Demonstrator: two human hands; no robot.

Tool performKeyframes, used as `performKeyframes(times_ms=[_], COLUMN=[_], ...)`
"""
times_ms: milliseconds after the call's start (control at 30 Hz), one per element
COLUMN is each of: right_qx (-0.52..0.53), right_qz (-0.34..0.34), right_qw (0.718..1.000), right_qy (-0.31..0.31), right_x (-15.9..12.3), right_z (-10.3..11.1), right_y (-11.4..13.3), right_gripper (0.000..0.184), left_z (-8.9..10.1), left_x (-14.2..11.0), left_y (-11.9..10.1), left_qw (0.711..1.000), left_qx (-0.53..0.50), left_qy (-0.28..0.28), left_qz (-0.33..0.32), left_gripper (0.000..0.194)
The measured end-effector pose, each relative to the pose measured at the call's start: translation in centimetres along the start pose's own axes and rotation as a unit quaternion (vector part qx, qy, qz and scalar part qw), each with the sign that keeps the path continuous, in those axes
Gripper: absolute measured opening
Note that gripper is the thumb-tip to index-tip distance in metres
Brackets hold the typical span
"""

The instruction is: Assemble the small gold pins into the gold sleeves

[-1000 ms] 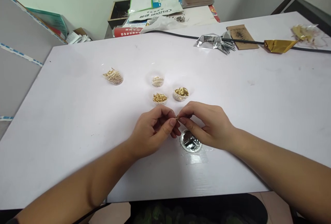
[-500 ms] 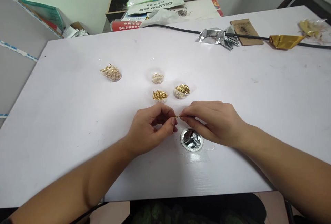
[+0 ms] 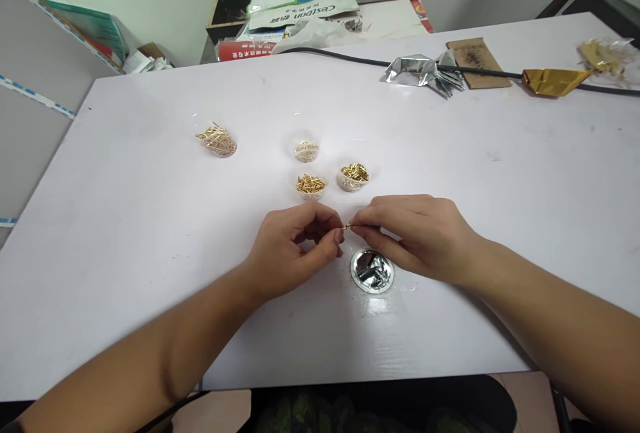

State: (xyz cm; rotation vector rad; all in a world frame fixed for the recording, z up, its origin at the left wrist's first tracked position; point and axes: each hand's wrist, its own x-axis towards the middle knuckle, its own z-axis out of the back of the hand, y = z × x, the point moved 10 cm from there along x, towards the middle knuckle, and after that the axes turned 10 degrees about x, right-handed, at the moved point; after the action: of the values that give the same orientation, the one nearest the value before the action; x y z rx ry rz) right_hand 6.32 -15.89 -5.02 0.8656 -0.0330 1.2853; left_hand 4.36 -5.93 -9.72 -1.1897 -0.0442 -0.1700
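Note:
Between my fingertips is a small gold-coloured metal pin [image 3: 347, 227], held level above the white table. My left hand [image 3: 300, 246] pinches its left end with thumb and forefinger. At the other end, the fingertips of my right hand [image 3: 415, 236] are closed on it. Whether it is one piece or two joined pieces I cannot tell. Just below my right fingers lies a round silvery dish [image 3: 372, 271] with shiny bits in it. Beyond my hands stand a clear cup of gold pins [image 3: 311, 186] and another cup of short gold pieces [image 3: 353, 177].
Farther back are a small cup of pale-gold pieces [image 3: 307, 151] and a tilted cup of long pins [image 3: 217, 140]. A black cable [image 3: 345, 56] crosses the table's far side, past silver foil [image 3: 423, 73], cardboard [image 3: 479, 63] and a gold wrapper [image 3: 554, 81].
The view has shifted very slightly. Both hands keep nearly the same pose, still pinching the gold pin between them.

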Motion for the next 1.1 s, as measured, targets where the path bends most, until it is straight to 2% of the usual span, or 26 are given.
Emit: performKeyframes(times_ms=[367,467,633,867,1100], right_qx=[0.035,0.044,0.051,0.067,0.051], right_qz=[0.009,0.011,0.015,-0.002,-0.01], right_qw=[0.999,0.999,0.999,0.998,0.999], right_qy=[-0.003,-0.006,0.006,0.005,-0.011], right_x=[0.0,0.0,0.0,0.0,-0.2], right_z=[0.1,0.1,-0.1,-0.3,-0.5], right_y=[0.2,0.1,0.0,0.0,-0.2], right_gripper=[0.009,0.009,0.01,0.011,0.01], left_z=[0.1,0.5,0.5,0.2,0.0], left_x=[0.0,-0.1,-0.3,-0.8,-0.9], left_y=[-0.1,-0.7,-2.3,-3.5,-3.8], left_qw=[1.0,0.996,0.969,0.939,0.924], left_qx=[0.02,0.086,0.214,0.284,0.319], left_qy=[0.007,-0.007,-0.026,-0.035,-0.04], left_qz=[-0.003,-0.036,-0.122,-0.189,-0.206], left_gripper=[0.001,0.003,0.004,0.006,0.007])
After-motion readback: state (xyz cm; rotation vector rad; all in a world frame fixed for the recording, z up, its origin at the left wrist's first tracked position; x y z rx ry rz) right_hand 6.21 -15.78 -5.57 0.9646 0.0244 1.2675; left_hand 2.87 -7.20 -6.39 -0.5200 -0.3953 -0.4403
